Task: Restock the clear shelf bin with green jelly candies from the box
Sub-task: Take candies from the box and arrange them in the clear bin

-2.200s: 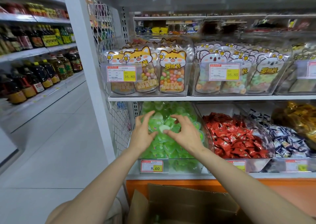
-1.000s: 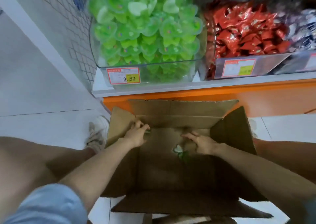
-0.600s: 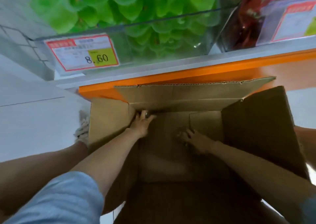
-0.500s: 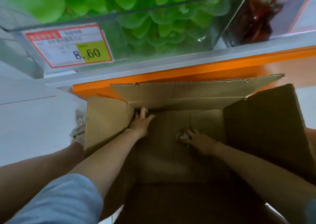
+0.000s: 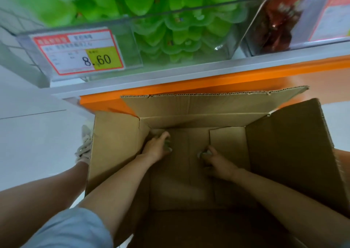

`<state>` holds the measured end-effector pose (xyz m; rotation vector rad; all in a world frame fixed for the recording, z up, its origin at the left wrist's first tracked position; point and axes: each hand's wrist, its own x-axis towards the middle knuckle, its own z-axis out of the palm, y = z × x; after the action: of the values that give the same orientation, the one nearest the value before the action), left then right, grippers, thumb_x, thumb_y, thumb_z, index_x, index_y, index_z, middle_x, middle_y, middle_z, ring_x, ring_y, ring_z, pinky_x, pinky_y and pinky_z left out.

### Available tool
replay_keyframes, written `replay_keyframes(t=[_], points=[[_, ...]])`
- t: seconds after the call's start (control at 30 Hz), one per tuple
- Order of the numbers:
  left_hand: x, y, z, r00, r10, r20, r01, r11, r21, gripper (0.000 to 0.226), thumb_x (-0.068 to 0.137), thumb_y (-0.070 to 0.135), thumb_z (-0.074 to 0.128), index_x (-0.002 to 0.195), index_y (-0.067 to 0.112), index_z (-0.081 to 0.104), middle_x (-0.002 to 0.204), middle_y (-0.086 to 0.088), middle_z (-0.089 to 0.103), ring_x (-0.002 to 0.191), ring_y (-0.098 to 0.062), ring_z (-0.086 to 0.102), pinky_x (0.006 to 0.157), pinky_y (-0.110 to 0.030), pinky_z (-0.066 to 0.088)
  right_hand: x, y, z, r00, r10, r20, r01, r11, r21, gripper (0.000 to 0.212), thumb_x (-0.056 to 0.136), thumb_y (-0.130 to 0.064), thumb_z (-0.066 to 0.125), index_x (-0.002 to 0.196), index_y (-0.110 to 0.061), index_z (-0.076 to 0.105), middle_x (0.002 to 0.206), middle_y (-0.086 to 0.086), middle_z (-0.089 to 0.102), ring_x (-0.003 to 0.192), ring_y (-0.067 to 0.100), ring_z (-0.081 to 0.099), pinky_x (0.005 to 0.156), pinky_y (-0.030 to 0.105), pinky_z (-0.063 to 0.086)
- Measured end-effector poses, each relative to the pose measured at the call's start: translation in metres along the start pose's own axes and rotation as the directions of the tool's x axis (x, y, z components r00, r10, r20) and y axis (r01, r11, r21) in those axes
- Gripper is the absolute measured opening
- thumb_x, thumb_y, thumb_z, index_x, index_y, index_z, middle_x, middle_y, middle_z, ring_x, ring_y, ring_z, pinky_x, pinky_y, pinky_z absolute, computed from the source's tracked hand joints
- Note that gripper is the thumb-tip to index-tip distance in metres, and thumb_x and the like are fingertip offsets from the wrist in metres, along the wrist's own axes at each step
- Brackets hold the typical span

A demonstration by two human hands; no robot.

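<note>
Pale tiled shop floor (image 5: 28,134) below a grey-and-orange shelf (image 5: 208,66). One clear bin (image 5: 135,39) heaped with green jelly candies (image 5: 180,35); one price tag (image 5: 79,52); one open cardboard box (image 5: 115,143). Inside, right hand (image 5: 217,162) clenched on a pale candy (image 5: 202,154); left hand (image 5: 157,149) curled, contents impossible to tell.

Well above the fingers (image 5: 163,135), a red-bordered price tag (image 5: 79,51) reading 8.60 sits at the grey shelf edge (image 5: 170,75), with an orange panel (image 5: 189,86) just beneath. Up to their right are red-wrapped sweets (image 5: 274,20) beside a second price tag (image 5: 333,18). To their left a pale laced shoe (image 5: 84,147) stands on the light floor (image 5: 37,134).
</note>
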<state>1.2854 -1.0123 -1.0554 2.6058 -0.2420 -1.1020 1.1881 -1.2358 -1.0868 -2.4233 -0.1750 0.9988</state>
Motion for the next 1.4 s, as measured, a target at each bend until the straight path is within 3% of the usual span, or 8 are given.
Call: replay_keyframes(t=[0.1, 0.3, 0.47, 0.8, 1.0, 1.13, 1.3, 1.4], points=[[-0.014, 0.012, -0.012, 0.998, 0.056, 0.041, -0.054, 0.998, -0.036, 0.039, 0.092, 0.026, 0.055, 0.126, 0.034, 0.038, 0.128, -0.006, 0.049, 0.112, -0.028, 0.052, 0.091, -0.04, 0.047, -0.006, -0.011, -0.017, 0.992, 0.029, -0.125, -0.008, 0.986, 0.167, 0.046, 0.084, -0.013, 0.069, 0.127, -0.015, 0.052, 0.14, 0.004, 0.022, 0.13, 0.019, 0.032, 0.095, 0.003, 0.027], [-0.055, 0.059, -0.055, 0.99, 0.129, 0.05, -0.121, 0.983, -0.137, 0.019, 0.097, 0.02, 0.046, 0.106, 0.034, 0.054, 0.125, -0.006, 0.038, 0.101, -0.025, 0.053, 0.084, -0.036, 0.054, -0.034, -0.056, -0.08, 0.954, -0.025, -0.3, 0.098, 0.968, 0.231, 0.035, 0.074, -0.019, 0.078, 0.104, -0.019, 0.061, 0.133, -0.001, 0.029, 0.126, 0.01, 0.029, 0.103, 0.013, 0.028], [-0.09, 0.1, -0.109, 0.979, 0.204, 0.016, -0.204, 0.979, -0.022, 0.055, 0.085, 0.009, 0.061, 0.136, 0.015, 0.041, 0.13, -0.014, 0.037, 0.119, -0.023, 0.037, 0.093, -0.02, 0.034, -0.076, -0.099, -0.142, 0.92, -0.175, -0.352, 0.264, 0.939, 0.222, 0.033, 0.068, -0.02, 0.082, 0.095, -0.022, 0.063, 0.125, 0.0, 0.036, 0.121, 0.008, 0.034, 0.096, -0.004, 0.02], [-0.174, 0.155, -0.179, 0.873, 0.467, -0.138, -0.476, 0.878, -0.04, 0.077, 0.055, 0.041, 0.052, 0.128, 0.016, 0.052, 0.101, 0.011, 0.05, 0.104, -0.011, 0.035, 0.084, -0.004, 0.026, -0.175, -0.139, -0.225, 0.871, -0.301, -0.388, 0.445, 0.819, 0.362, 0.04, 0.065, -0.005, 0.084, 0.082, -0.033, 0.06, 0.119, -0.015, 0.05, 0.109, 0.0, 0.052, 0.093, 0.008, 0.036], [-0.191, 0.181, -0.21, 0.834, 0.515, -0.197, -0.527, 0.85, -0.011, 0.062, 0.057, 0.032, 0.05, 0.106, -0.003, 0.064, 0.103, -0.023, 0.053, 0.105, -0.027, 0.047, 0.087, -0.021, 0.034, -0.211, -0.15, -0.254, 0.865, -0.33, -0.379, 0.484, 0.751, 0.45, 0.036, 0.067, 0.004, 0.078, 0.085, -0.022, 0.062, 0.129, -0.019, 0.049, 0.109, -0.002, 0.055, 0.089, 0.01, 0.04], [-0.196, 0.194, -0.217, 0.825, 0.541, -0.166, -0.564, 0.808, -0.172, 0.046, 0.067, 0.014, 0.058, 0.112, 0.014, 0.06, 0.105, -0.008, 0.043, 0.1, -0.014, 0.044, 0.08, -0.003, 0.033, -0.23, -0.146, -0.263, 0.841, -0.321, -0.436, 0.524, 0.684, 0.507, 0.037, 0.064, 0.013, 0.074, 0.085, -0.015, 0.062, 0.132, -0.006, 0.051, 0.105, -0.003, 0.058, 0.086, 0.011, 0.041], [-0.207, 0.18, -0.219, 0.853, 0.514, -0.087, -0.421, 0.582, -0.695, 0.054, 0.07, 0.024, 0.072, 0.12, 0.012, 0.055, 0.126, -0.012, 0.056, 0.113, -0.026, 0.058, 0.098, -0.038, 0.048, -0.233, -0.157, -0.28, 0.83, -0.31, -0.462, 0.542, 0.64, 0.545, 0.032, 0.059, -0.002, 0.075, 0.086, -0.016, 0.064, 0.125, -0.016, 0.055, 0.1, -0.004, 0.06, 0.079, 0.008, 0.043], [-0.215, 0.167, -0.223, 0.868, 0.483, -0.115, -0.377, 0.492, -0.785, 0.066, 0.064, 0.028, 0.076, 0.125, 0.021, 0.05, 0.115, -0.003, 0.066, 0.108, -0.022, 0.063, 0.092, -0.037, 0.052, -0.223, -0.173, -0.287, 0.836, -0.345, -0.427, 0.545, 0.62, 0.565, 0.035, 0.057, -0.003, 0.075, 0.088, -0.015, 0.065, 0.114, -0.019, 0.061, 0.103, 0.001, 0.06, 0.084, 0.012, 0.042]])
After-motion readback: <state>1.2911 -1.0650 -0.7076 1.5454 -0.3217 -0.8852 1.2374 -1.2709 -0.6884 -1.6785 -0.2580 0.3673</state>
